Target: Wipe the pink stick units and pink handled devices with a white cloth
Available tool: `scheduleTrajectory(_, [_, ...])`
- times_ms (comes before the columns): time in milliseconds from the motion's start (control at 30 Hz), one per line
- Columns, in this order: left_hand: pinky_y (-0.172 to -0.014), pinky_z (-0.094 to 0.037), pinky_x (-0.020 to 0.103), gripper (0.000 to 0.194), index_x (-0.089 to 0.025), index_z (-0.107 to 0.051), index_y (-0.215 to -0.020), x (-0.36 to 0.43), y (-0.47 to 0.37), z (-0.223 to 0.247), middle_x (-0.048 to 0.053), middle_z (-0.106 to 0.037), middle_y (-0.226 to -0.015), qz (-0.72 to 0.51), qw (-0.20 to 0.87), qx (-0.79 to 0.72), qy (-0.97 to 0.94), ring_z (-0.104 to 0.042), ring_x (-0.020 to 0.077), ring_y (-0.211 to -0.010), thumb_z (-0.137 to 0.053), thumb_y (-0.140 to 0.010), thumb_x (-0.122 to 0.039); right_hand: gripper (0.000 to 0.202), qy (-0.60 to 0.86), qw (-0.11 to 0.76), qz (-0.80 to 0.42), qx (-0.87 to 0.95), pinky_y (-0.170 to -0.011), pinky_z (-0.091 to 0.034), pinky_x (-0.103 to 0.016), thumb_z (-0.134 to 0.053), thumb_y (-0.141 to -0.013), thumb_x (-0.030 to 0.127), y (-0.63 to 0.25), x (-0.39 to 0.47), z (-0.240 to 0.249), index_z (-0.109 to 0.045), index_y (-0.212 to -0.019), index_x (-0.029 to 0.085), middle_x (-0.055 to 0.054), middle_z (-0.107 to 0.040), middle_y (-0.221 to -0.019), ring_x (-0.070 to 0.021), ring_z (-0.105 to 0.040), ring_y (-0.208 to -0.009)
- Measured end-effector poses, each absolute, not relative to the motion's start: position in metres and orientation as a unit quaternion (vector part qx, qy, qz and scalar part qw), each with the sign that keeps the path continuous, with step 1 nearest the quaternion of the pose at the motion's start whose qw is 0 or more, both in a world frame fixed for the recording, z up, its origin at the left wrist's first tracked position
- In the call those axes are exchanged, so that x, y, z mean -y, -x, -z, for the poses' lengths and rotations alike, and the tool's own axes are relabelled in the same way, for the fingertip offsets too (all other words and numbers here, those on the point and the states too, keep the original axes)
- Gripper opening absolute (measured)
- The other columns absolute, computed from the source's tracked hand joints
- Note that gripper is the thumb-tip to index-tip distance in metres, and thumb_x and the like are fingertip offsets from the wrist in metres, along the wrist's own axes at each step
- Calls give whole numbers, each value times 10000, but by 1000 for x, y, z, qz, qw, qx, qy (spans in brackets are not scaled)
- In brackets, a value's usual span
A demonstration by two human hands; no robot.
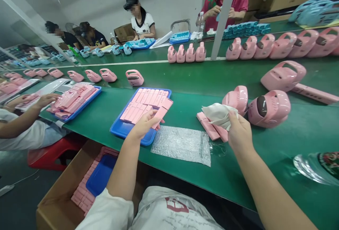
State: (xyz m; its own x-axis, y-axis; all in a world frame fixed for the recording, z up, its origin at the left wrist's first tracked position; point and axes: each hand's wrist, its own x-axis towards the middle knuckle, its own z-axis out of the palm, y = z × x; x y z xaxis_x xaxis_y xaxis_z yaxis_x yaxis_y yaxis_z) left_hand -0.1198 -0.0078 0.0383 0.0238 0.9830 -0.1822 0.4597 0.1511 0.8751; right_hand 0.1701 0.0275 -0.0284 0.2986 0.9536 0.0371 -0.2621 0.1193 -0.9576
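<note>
My left hand (146, 123) grips a flat pink plastic piece (163, 112), tilted above the right side of a blue tray (116, 127). Rows of similar pink pieces (136, 113) lie in that tray. In my right hand (239, 131) a crumpled white cloth (218, 114) is pinched between thumb and fingers. Just under the cloth, a few long pink pieces (209, 127) rest on the green table, partly hidden. A sheet of bubble wrap (182, 145) lies flat between my two hands.
Rounded pink housings with handles (270, 109) stand at right; more line the green bench (156, 76). A clear container (312, 166) sits at the right edge. Below the table is a cardboard box (57, 196) of pink pieces. A co-worker's hand (47, 100) is by another loaded tray (79, 104).
</note>
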Motion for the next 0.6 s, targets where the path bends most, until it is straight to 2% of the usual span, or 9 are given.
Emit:
scheduleTrajectory(67, [-565,-419,243,419,-146,-581,-1072,2,107,-50,81,-651,-890,-267,407,-613,-623,-558,132,-634,-531,-799,-459,476,471,648,-465,376,-758,-565,-370,-657,-750,598,-171,-29,29,-717,-922,159,-71,-727,-916,-234,-689,-857])
scheduleTrajectory(200, [-625,-398,298,368,-149,-676,-782,-24,74,-66,108,-661,-761,10,189,-665,-722,-607,240,-732,-507,-817,-474,467,493,647,-403,420,-707,-535,-338,-606,-793,592,-179,-31,31,-715,-882,147,-41,-698,-779,-205,-658,-753])
scheduleTrajectory(300, [-630,-392,328,391,-123,-682,-746,-40,52,-67,160,-663,-765,140,83,-657,-736,-628,310,-772,-485,-837,-449,416,505,644,-353,452,-648,-504,-295,-576,-840,538,-185,-29,28,-714,-863,146,-17,-651,-676,-174,-616,-686])
scheduleTrajectory(500, [-670,-413,314,391,-137,-689,-769,-41,40,-61,139,-668,-825,165,61,-678,-714,-639,288,-835,-419,-892,-392,334,524,654,-324,438,-656,-503,-284,-561,-875,451,-188,-25,18,-720,-852,158,-31,-680,-762,-161,-636,-732])
scheduleTrajectory(600, [-739,-417,355,282,-118,-639,-640,-53,40,-53,132,-623,-758,108,91,-689,-711,-621,320,-884,-516,-834,-281,311,520,664,-328,426,-638,-517,-294,-563,-869,428,-188,-26,18,-715,-856,156,-44,-685,-797,-170,-644,-747])
